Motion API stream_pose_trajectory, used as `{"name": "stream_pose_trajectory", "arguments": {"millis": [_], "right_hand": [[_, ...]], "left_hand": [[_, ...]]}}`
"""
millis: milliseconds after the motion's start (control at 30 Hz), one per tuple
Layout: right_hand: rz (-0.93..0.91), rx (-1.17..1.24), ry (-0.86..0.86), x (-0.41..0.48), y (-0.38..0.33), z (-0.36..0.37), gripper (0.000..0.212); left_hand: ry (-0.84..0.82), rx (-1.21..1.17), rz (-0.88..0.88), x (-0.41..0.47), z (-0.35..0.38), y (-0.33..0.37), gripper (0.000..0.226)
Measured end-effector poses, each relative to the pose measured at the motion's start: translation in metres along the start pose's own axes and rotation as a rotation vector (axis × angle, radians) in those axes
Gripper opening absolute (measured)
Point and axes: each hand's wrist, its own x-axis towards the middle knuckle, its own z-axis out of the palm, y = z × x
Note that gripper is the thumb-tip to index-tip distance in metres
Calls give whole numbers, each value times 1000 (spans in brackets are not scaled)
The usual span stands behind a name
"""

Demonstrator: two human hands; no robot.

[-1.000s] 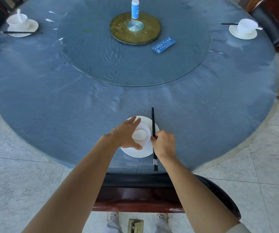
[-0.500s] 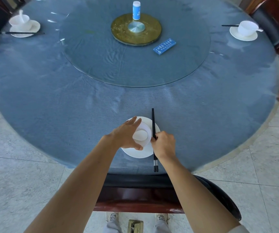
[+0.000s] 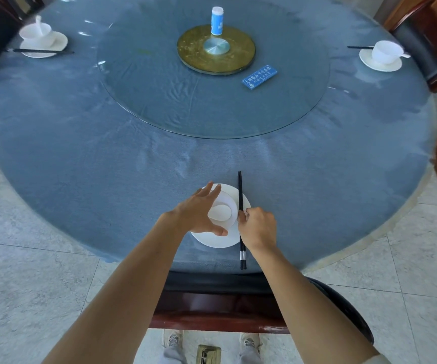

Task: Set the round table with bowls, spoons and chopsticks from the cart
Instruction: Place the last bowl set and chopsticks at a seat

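1. Head view, near edge. The left hand grips a white bowl: thumb under its near side, fingers spread over the far side. The bowl is tilted, its pale round face turned toward the camera, over a white saucer. Cannot tell whether the bowl touches the saucer.
2. The right hand has its fingers curled, pinching a pair of black chopsticks about mid-length.
3. The chopsticks point straight away from the person. They cross the saucer's right rim, and their near ends reach the edge of the round table.
4. The table carries a blue cloth and a glass turntable. At its centre is a gold disc with a white-and-blue bottle upright on it. A blue card lies flat just beside the disc.
5. Far left: far-left bowl with a spoon in it, on a plate, with dark sticks lying across the plate's near side.
6. Far right: far-right bowl on a dish.
7. A dark wooden chair stands between the person and the table.
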Motion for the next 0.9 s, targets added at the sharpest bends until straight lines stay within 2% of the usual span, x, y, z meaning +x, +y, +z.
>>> {"name": "stream_pose_trajectory", "arguments": {"millis": [133,267,433,633,767,900], "right_hand": [[-20,-16,60,0,0,-14,31],[-129,-138,108,3,4,-39,65],[-217,-294,307,3,13,-92,78],[-150,-308,490,-10,20,-167,87],[-68,-282,562,-28,43,-206,91],[-21,-288,611,-40,95,-246,94]], "left_hand": [[53,3,-32,-4,-5,0,138],[195,69,-73,-14,-22,2,124],[410,105,-49,-34,-50,27,109],[670,155,30,-53,-84,77,97],[706,230,147,-50,-95,130,95],[704,266,263,-37,-86,212,95]]}}
